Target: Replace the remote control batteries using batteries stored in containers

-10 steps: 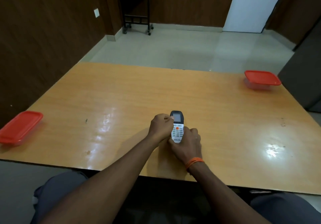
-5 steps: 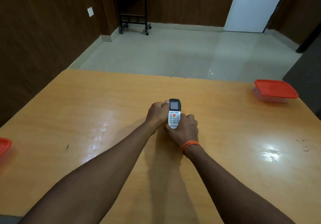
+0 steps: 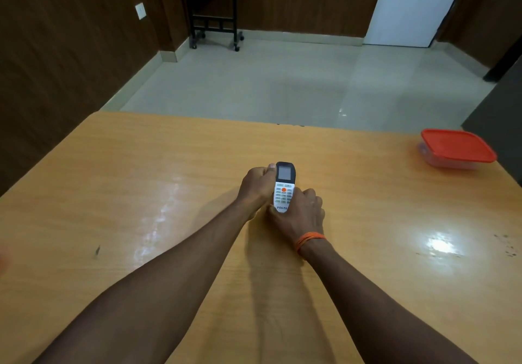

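A white remote control [image 3: 284,187] with a dark screen end and an orange button is held face up just above the middle of the wooden table [image 3: 141,180]. My left hand [image 3: 257,187] grips its left side, thumb near the screen. My right hand [image 3: 300,215], with an orange band at the wrist, wraps its lower end. A clear container with a red lid [image 3: 456,148] sits closed at the table's far right. Its contents cannot be made out.
A faint red blur shows at the left frame edge [image 3: 3,256]. Beyond the table's far edge lie a tiled floor, a black wheeled stand [image 3: 214,21] by the wall, and a white door [image 3: 412,7].
The view has shifted forward and right over the table, so the left red-lidded container has slid out of frame. Both hands keep the same hold on the remote.
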